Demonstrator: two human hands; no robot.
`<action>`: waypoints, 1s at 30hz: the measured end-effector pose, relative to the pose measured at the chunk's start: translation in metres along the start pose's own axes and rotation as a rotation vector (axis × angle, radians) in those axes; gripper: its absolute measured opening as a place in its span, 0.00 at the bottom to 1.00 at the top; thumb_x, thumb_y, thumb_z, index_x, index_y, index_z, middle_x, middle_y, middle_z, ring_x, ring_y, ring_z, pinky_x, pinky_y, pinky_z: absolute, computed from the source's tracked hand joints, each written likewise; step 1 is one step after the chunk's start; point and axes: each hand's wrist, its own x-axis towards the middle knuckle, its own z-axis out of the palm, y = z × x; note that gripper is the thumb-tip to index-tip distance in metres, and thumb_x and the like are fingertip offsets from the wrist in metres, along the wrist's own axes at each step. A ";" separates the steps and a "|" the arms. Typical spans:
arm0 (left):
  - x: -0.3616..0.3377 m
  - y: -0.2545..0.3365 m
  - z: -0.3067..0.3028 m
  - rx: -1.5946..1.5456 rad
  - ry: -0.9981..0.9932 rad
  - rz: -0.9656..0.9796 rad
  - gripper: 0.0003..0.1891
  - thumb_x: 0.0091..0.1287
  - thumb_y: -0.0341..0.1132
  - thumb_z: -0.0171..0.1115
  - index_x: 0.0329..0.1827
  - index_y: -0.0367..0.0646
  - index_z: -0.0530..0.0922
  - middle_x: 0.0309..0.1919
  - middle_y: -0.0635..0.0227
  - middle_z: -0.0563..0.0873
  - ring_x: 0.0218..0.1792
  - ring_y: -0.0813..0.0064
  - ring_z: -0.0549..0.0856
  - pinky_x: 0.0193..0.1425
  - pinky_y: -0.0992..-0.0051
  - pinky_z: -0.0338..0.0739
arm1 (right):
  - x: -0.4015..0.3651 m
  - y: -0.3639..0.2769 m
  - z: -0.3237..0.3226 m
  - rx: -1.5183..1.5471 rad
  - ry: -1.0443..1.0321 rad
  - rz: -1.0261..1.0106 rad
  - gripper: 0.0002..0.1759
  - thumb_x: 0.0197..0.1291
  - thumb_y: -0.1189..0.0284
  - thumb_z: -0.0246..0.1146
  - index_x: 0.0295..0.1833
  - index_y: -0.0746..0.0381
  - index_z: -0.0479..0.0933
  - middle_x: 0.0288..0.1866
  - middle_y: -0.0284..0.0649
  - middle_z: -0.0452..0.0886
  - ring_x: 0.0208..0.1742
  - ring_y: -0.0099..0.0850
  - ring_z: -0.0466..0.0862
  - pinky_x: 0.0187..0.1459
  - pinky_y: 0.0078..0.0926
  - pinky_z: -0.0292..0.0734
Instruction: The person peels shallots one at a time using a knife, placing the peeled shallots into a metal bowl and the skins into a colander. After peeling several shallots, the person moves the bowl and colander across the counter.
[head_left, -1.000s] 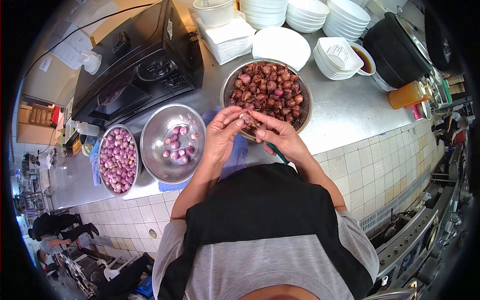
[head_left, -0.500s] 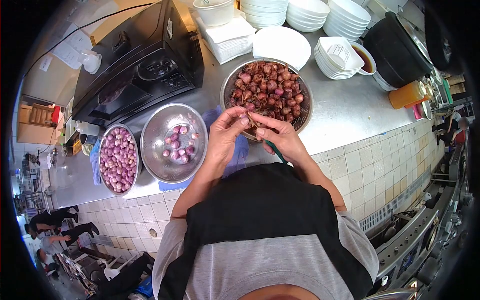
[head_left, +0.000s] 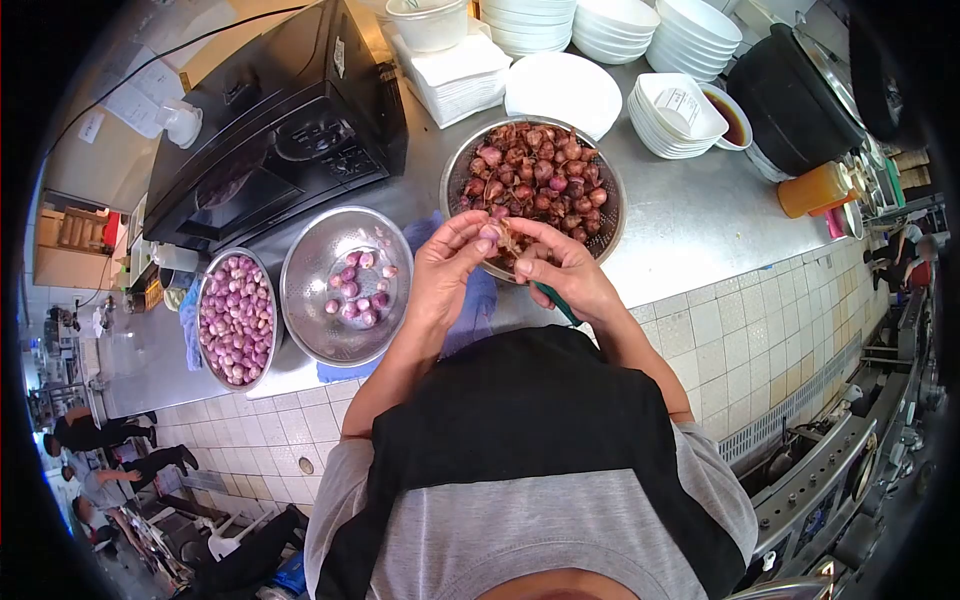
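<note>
My left hand pinches a small shallot between thumb and fingers, over the near edge of a metal colander. Facing it, my right hand is closed around the green handle of a small tool; its blade end is hidden. Papery brown skin shows between the fingertips of both hands. Unpeeled reddish-brown shallots fill the colander. To the left, a second colander holds several peeled shallots, and beside it a metal bowl is heaped with peeled purple shallots.
A black microwave stands at back left. White napkins, a white plate, stacked bowls and a black pot line the back. Blue cloth lies under my left forearm. People are far left.
Loose skin now spreads between my fingertips, and the shallot shows more of its pale pink surface. My right hand has shifted slightly right and down. The colanders have stayed put.
</note>
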 end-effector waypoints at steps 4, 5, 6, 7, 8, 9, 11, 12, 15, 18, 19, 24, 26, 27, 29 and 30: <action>-0.003 0.008 0.006 0.245 0.011 0.077 0.20 0.61 0.21 0.60 0.58 0.36 0.73 0.48 0.64 0.82 0.49 0.77 0.81 0.56 0.78 0.74 | 0.001 0.001 0.000 -0.024 -0.042 0.036 0.28 0.63 0.72 0.60 0.68 0.58 0.62 0.31 0.37 0.75 0.21 0.19 0.71 0.20 0.15 0.65; -0.003 0.010 0.007 0.297 0.012 0.090 0.21 0.61 0.20 0.61 0.58 0.37 0.73 0.48 0.64 0.82 0.49 0.78 0.80 0.56 0.78 0.74 | 0.001 0.000 -0.001 -0.024 -0.042 0.036 0.28 0.63 0.72 0.60 0.68 0.58 0.62 0.31 0.37 0.75 0.21 0.19 0.71 0.20 0.15 0.65; -0.004 0.012 0.008 0.349 0.014 0.103 0.22 0.60 0.20 0.62 0.59 0.37 0.72 0.49 0.64 0.82 0.49 0.78 0.80 0.57 0.78 0.73 | 0.001 -0.002 -0.003 0.037 -0.050 0.083 0.27 0.63 0.72 0.60 0.67 0.58 0.63 0.31 0.37 0.75 0.20 0.20 0.71 0.19 0.15 0.65; -0.004 0.013 0.008 0.349 0.015 0.104 0.22 0.60 0.20 0.62 0.59 0.37 0.72 0.49 0.64 0.82 0.49 0.78 0.80 0.57 0.78 0.73 | 0.002 -0.003 -0.004 0.097 -0.058 0.129 0.27 0.63 0.71 0.60 0.67 0.58 0.64 0.31 0.37 0.75 0.20 0.20 0.71 0.19 0.15 0.65; -0.005 0.013 0.007 0.327 0.010 0.093 0.22 0.60 0.20 0.61 0.60 0.37 0.72 0.49 0.63 0.82 0.50 0.78 0.80 0.57 0.78 0.73 | 0.002 -0.003 -0.005 0.097 -0.057 0.129 0.27 0.63 0.71 0.60 0.67 0.58 0.64 0.31 0.37 0.75 0.20 0.20 0.71 0.19 0.15 0.65; -0.005 0.014 0.007 0.305 0.004 0.082 0.22 0.61 0.21 0.61 0.60 0.36 0.71 0.50 0.62 0.81 0.51 0.77 0.80 0.58 0.77 0.73 | 0.002 -0.003 -0.006 0.113 -0.057 0.134 0.26 0.63 0.72 0.60 0.66 0.58 0.64 0.31 0.36 0.75 0.19 0.20 0.70 0.19 0.15 0.64; -0.004 0.014 0.006 0.201 -0.003 0.058 0.21 0.62 0.22 0.61 0.60 0.36 0.72 0.50 0.63 0.82 0.50 0.78 0.80 0.56 0.78 0.74 | 0.003 -0.002 -0.006 0.131 -0.056 0.140 0.25 0.63 0.72 0.60 0.66 0.57 0.65 0.31 0.36 0.75 0.19 0.20 0.70 0.19 0.15 0.64; -0.003 0.014 0.005 0.096 -0.010 0.034 0.20 0.62 0.23 0.61 0.59 0.36 0.72 0.50 0.63 0.82 0.49 0.78 0.81 0.55 0.78 0.75 | 0.003 -0.002 -0.006 0.145 -0.043 0.136 0.25 0.63 0.72 0.60 0.65 0.57 0.66 0.30 0.36 0.74 0.19 0.20 0.70 0.19 0.15 0.64; -0.001 0.011 0.002 -0.109 -0.024 -0.060 0.18 0.63 0.23 0.60 0.57 0.35 0.73 0.50 0.62 0.82 0.49 0.77 0.81 0.53 0.78 0.76 | 0.002 -0.004 -0.005 0.132 -0.013 0.122 0.24 0.63 0.72 0.60 0.65 0.57 0.67 0.30 0.35 0.74 0.19 0.19 0.70 0.19 0.15 0.64; -0.003 0.012 0.006 -0.083 -0.008 -0.066 0.17 0.65 0.24 0.58 0.57 0.35 0.73 0.49 0.62 0.82 0.49 0.77 0.81 0.53 0.78 0.76 | 0.001 -0.005 -0.003 0.048 0.015 0.096 0.24 0.63 0.73 0.59 0.65 0.58 0.67 0.29 0.34 0.73 0.19 0.19 0.70 0.19 0.14 0.64; -0.002 0.009 0.003 -0.083 -0.007 -0.066 0.17 0.65 0.24 0.58 0.57 0.35 0.73 0.49 0.62 0.82 0.49 0.77 0.81 0.53 0.78 0.76 | 0.001 -0.005 -0.002 -0.006 0.026 0.080 0.23 0.63 0.73 0.59 0.64 0.58 0.68 0.29 0.34 0.73 0.19 0.18 0.70 0.19 0.14 0.64; 0.001 0.007 -0.002 -0.221 0.035 -0.126 0.17 0.68 0.29 0.56 0.59 0.36 0.72 0.46 0.61 0.82 0.46 0.74 0.83 0.52 0.76 0.80 | 0.001 -0.007 -0.001 -0.028 0.036 0.047 0.22 0.64 0.74 0.58 0.64 0.57 0.68 0.29 0.34 0.73 0.19 0.18 0.69 0.19 0.14 0.64; 0.001 0.004 -0.004 -0.245 0.024 -0.141 0.17 0.68 0.29 0.56 0.59 0.36 0.71 0.46 0.61 0.82 0.45 0.74 0.83 0.51 0.76 0.81 | 0.001 -0.008 0.000 -0.024 0.033 0.035 0.22 0.64 0.74 0.58 0.64 0.57 0.68 0.29 0.34 0.73 0.19 0.18 0.69 0.19 0.14 0.64; 0.001 0.003 -0.005 -0.270 0.012 -0.156 0.17 0.68 0.30 0.56 0.59 0.36 0.71 0.46 0.61 0.82 0.45 0.74 0.84 0.50 0.76 0.81 | 0.001 -0.009 0.001 -0.044 0.035 0.031 0.22 0.64 0.74 0.58 0.64 0.57 0.68 0.29 0.34 0.73 0.19 0.18 0.69 0.19 0.14 0.64; -0.001 0.005 -0.003 -0.241 0.017 -0.144 0.18 0.68 0.30 0.56 0.60 0.36 0.71 0.47 0.61 0.82 0.45 0.74 0.83 0.51 0.76 0.81 | 0.001 -0.009 0.002 -0.065 0.035 0.026 0.22 0.64 0.74 0.58 0.64 0.57 0.68 0.29 0.33 0.73 0.19 0.18 0.69 0.19 0.14 0.64; -0.002 0.005 -0.002 -0.213 0.022 -0.133 0.18 0.68 0.29 0.56 0.60 0.36 0.70 0.47 0.61 0.82 0.46 0.74 0.83 0.51 0.76 0.81 | 0.001 -0.009 0.003 -0.103 0.036 0.023 0.22 0.64 0.73 0.58 0.64 0.57 0.68 0.29 0.33 0.73 0.19 0.18 0.69 0.19 0.14 0.64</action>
